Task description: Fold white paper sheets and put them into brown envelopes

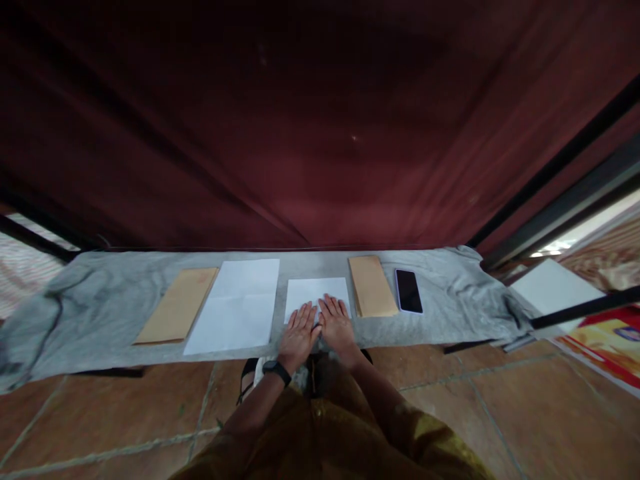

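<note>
A small white sheet of paper (pixel 316 288), which looks folded, lies flat in the middle of the cloth-covered bench. My left hand (pixel 299 333) rests on its lower left part, palm down with fingers stretched out. Beside it, my right hand (pixel 337 328) presses flat on the lower right part, fingers also extended. The two thumbs nearly meet. To the left lies a larger white sheet (pixel 237 307) with a crease across it. A brown paper envelope (pixel 373 287) sits just right of the paper under my hands.
Another brown envelope (pixel 176 305) lies left of the large sheet. At the right is a phone (pixel 409 291) with a dark screen. Grey cloth (pixel 455 293) covers the bench. A dark red curtain (pixel 310 133) hangs behind, with black metal bars (pixel 560 160) at the sides.
</note>
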Motion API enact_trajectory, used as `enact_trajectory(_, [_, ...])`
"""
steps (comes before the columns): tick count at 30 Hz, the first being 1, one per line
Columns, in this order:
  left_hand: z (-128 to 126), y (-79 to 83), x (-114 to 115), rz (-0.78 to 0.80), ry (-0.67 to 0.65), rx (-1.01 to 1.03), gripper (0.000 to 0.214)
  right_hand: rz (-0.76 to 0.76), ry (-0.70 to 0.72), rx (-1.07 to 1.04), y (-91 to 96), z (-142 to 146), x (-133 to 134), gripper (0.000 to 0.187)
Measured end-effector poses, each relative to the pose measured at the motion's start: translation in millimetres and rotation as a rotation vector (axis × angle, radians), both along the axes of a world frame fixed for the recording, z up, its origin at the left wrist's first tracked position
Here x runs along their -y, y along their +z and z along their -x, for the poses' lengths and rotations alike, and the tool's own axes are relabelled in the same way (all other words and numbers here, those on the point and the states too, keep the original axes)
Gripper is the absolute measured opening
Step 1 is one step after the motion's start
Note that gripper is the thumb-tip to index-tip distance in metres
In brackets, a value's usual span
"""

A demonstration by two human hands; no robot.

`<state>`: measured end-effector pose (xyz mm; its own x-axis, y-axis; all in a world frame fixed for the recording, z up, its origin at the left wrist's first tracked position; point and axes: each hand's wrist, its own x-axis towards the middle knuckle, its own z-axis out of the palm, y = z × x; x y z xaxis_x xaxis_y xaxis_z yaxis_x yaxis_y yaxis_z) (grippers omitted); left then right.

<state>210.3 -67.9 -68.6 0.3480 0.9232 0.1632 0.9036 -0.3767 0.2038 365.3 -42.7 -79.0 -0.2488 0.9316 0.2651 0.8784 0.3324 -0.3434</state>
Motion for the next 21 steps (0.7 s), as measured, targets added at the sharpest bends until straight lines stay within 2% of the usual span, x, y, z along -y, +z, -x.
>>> enact_trajectory(6, [4.1, 2.0, 6.2, -0.051, -0.028, -0.051, 0.054, -0.034, -0.006, -0.026, -2.7, -0.1, -0.9, 0.044])
enact_trajectory(13, [7.2, -1.2, 4.5, -0.053, -0.036, -0.163, 0.055, 0.028, -0.016, -0.006, -1.5, 0.2, -1.9, 0.046])
enact_trajectory(21, [8.4, -5.8, 7.2, -0.112, -0.026, -0.163, 0.061, -0.016, -0.031, 0.013, -6.4, -6.7, 0.8, 0.045])
